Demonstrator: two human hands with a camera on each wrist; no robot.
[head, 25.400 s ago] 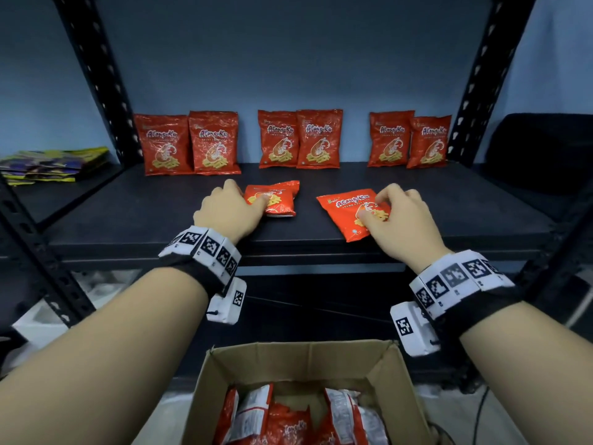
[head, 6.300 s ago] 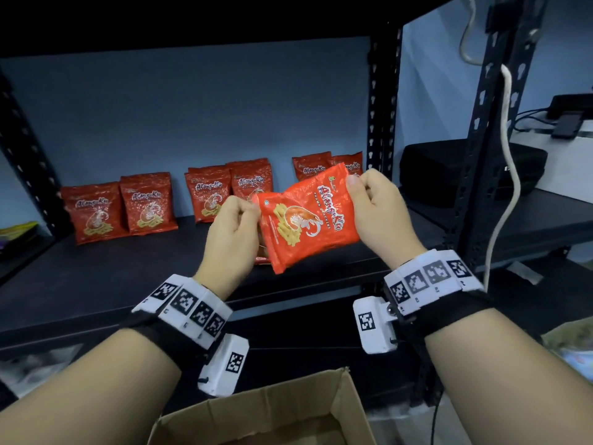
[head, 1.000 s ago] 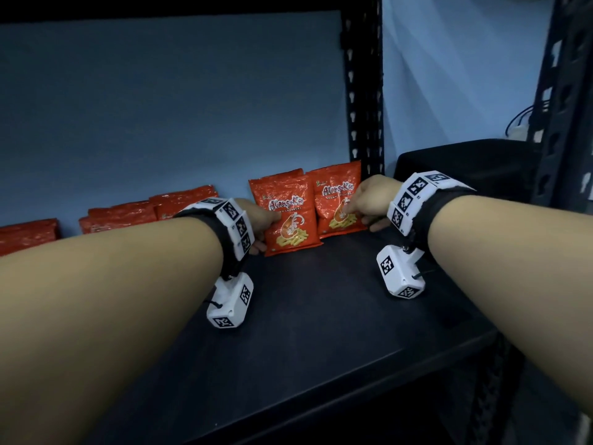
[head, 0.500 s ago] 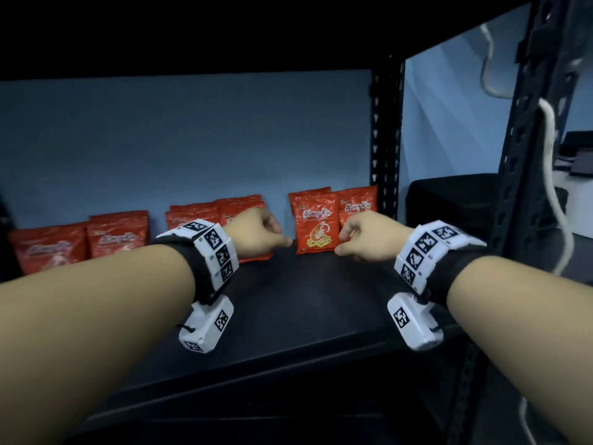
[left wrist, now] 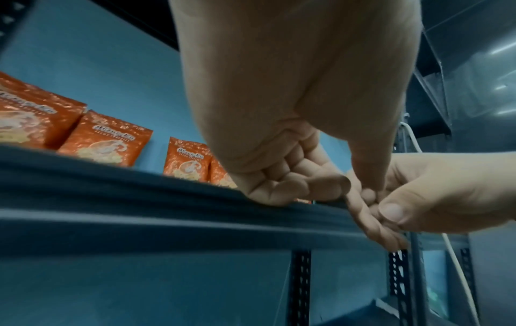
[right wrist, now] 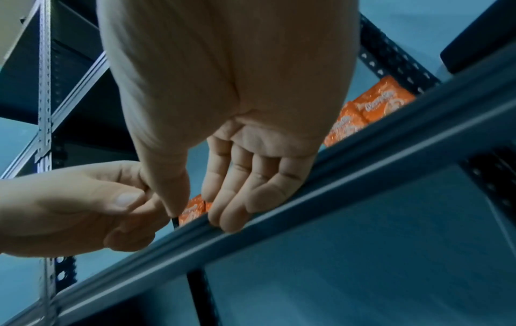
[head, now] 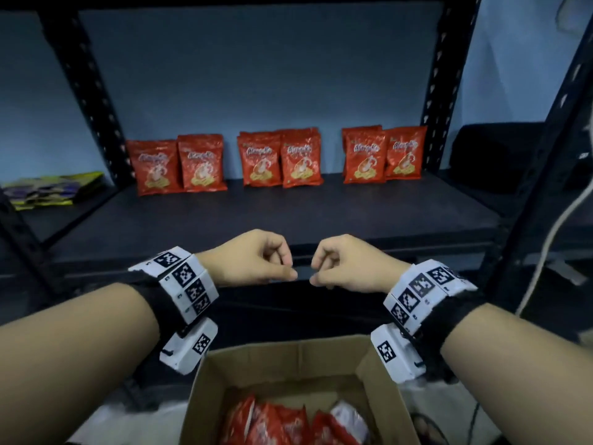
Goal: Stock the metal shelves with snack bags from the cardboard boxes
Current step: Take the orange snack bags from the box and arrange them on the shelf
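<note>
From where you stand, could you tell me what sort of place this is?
Probably a stockroom or small shop: black metal shelving, a row of red snack bags against the wall, and an open cardboard box of more below.

Six upright red foil snack bags (head: 276, 160) stand in three pairs along the rear of the black metal shelf (head: 288, 213), at 12 o'clock. The open brown cardboard box (head: 298, 364), holding further bags, sits below the shelf's front edge at 6 o'clock.
</note>
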